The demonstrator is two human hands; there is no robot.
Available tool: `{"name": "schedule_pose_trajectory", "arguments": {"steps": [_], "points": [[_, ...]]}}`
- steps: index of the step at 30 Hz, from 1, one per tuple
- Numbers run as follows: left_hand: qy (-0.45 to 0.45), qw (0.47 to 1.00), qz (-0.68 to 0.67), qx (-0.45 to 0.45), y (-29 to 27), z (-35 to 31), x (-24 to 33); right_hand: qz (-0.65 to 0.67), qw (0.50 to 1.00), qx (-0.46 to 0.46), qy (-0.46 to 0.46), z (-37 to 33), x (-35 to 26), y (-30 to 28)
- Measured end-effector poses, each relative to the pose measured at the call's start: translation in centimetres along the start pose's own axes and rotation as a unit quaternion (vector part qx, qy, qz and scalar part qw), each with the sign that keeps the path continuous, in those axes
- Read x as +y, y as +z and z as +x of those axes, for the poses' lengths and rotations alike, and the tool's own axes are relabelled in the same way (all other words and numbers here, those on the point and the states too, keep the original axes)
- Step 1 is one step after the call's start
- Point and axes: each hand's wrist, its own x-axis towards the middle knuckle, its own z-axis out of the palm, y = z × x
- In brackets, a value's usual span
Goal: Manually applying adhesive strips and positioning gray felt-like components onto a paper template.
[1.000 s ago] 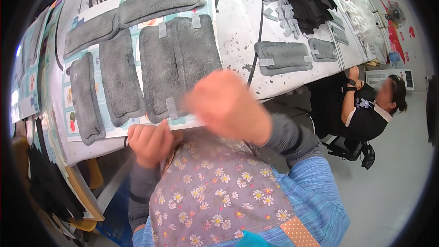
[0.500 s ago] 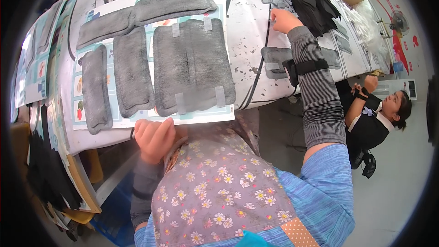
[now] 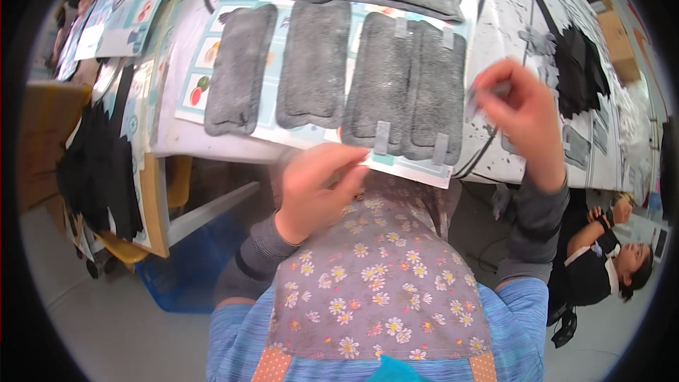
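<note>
Hovering beside grey pads (image 3: 382, 78), your right hand (image 3: 525, 110) pinches a grey tab (image 3: 501, 88); your left hand (image 3: 315, 180) bends at the board's edge (image 3: 422, 172), fingertips narrowly apart, grip unclear.

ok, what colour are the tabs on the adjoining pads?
Pale grey tabs, lighter than the pads; head view.

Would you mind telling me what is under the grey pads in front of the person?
A printed sheet with coloured pictures shows around the grey pads. What is printed directly beneath them is covered and cannot be seen.
</note>
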Motion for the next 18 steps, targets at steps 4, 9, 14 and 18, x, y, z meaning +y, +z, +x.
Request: {"name": "schedule_pose_trajectory", "arguments": {"steps": [4, 9, 14, 18], "points": [[-0.03, 0.994, -0.083, -0.06, 0.3, 0.3, 0.9, -0.021, 0.984, -0.125, -0.124, -2.7, -2.1, 7.3], [-0.061, 0.994, -0.046, -0.078, -1.3, -1.0, 0.0, -0.041, 0.98, -0.143, -0.128, -2.2, -0.9, 9.1], [-0.138, 0.982, -0.126, -0.016, -1.0, -1.9, 0.0, -0.03, 0.982, -0.126, -0.135, -1.9, -1.0, 11.2], [-0.262, 0.936, -0.231, -0.039, -1.9, -2.3, -0.3, -0.024, 0.98, -0.14, -0.135, -1.2, -1.5, 11.6]]}}
